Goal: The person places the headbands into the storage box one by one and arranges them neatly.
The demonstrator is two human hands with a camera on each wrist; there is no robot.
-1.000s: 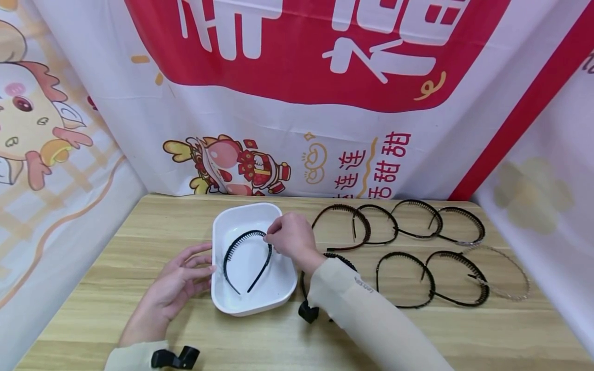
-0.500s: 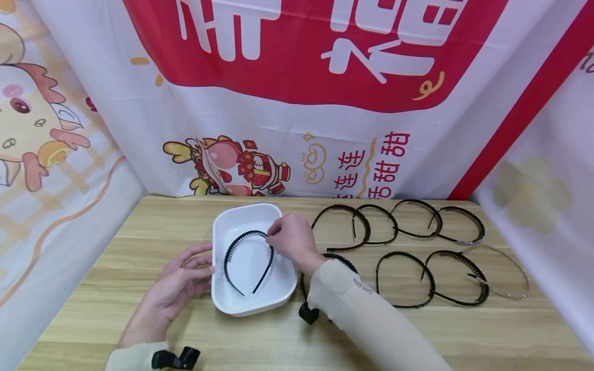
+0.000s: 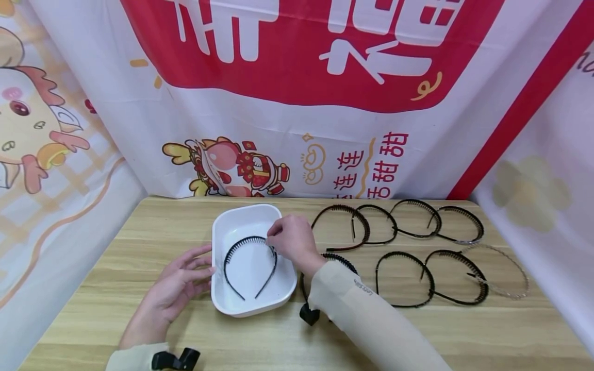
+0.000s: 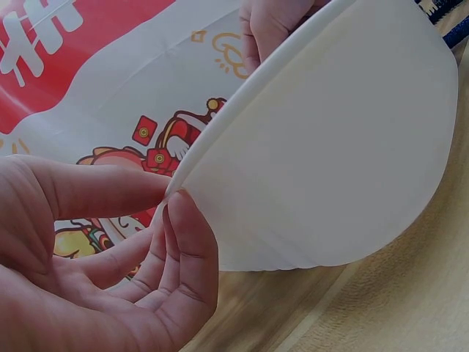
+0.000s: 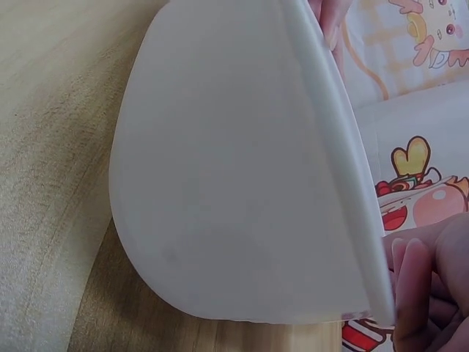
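Inside the white box (image 3: 253, 310), the headband (image 3: 241, 242), tips pointed nearward, is pinched at its far-right curve by the right hand (image 3: 293, 239), the loosely spread fingers of the left hand (image 3: 178, 278) being laid outside.

A wood-grain table (image 3: 153, 232) stretches across the near scene. Along its far right lie a reddish-brown toothed headband (image 3: 368, 226) and three black headbands (image 3: 438, 219); nearer, another row ends rightmost in a pale, see-through headband (image 3: 526, 281). Behind the table, a white cloth (image 3: 111, 98) bears a red panel (image 3: 301, 67), a cartoon figure (image 3: 227, 165) and red characters (image 3: 392, 165). The left cloth shows a cartoon creature (image 3: 28, 121); the right, a faint flower (image 3: 531, 193).
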